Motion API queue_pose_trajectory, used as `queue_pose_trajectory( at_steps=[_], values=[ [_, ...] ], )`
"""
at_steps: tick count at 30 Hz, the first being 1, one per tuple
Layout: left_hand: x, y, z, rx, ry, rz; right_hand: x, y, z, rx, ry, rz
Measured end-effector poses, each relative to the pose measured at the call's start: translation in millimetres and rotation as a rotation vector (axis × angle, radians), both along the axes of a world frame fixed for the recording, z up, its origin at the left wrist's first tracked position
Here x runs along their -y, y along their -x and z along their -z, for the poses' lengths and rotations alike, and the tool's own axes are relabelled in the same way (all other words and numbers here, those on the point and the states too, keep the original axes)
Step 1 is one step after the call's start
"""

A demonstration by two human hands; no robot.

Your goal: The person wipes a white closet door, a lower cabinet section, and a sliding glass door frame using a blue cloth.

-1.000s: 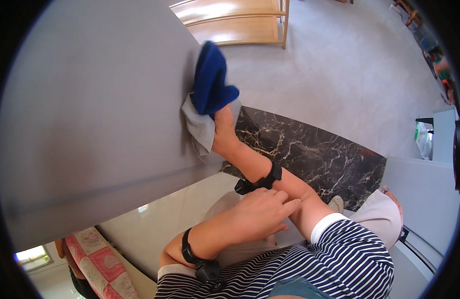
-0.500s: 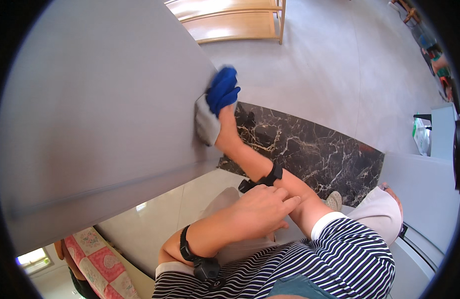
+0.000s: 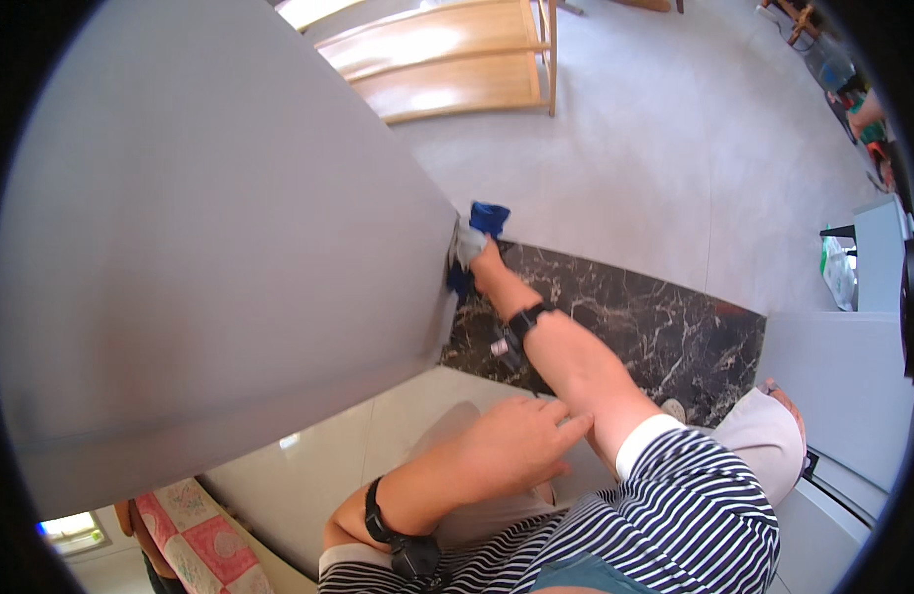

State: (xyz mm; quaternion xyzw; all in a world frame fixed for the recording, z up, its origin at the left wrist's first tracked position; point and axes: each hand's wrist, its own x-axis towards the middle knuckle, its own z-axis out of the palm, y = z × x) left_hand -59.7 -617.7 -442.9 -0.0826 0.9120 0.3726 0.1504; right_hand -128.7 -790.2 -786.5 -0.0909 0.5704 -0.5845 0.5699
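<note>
A blue and grey cloth (image 3: 490,218) is in my right hand (image 3: 486,265), whose fingers are mostly hidden by it. That hand presses the cloth around the far vertical edge of a large grey door (image 3: 239,198). My right arm reaches up and to the left over the dark marble threshold, with a black strap and small device at the wrist. My left hand (image 3: 531,441) hangs bent across my body, beside the right forearm near the elbow. Its fingers are loosely stretched and hold nothing; the fingertips seem to touch the forearm.
The black veined marble threshold (image 3: 615,297) crosses the doorway. A light wooden rack (image 3: 447,89) stands beyond the door. Grey panels (image 3: 843,366) line the right side, with a plastic bag (image 3: 837,272) near them. A pink patterned cover (image 3: 204,535) lies at lower left.
My right hand has moved the cloth down and to the right, from the door's face to its edge. My left hand has shifted slightly downward.
</note>
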Motion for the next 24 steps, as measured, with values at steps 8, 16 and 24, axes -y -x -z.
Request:
queue_pose_trajectory(
  at_steps=[8,16,24],
  values=[
    [-6.3,-14.6,21.6,0.032,-0.133,-0.118,-114.9,-32.4,-97.4,0.124,0.018,-0.78],
    [4.3,-17.0,-0.2,-0.001,0.384,-0.559,-137.6,46.6,-184.8,0.216,0.565,-1.031],
    [17.1,-2.5,0.0,-0.445,0.275,-0.793,-172.1,104.2,-229.9,0.261,0.768,-0.778]
  ],
)
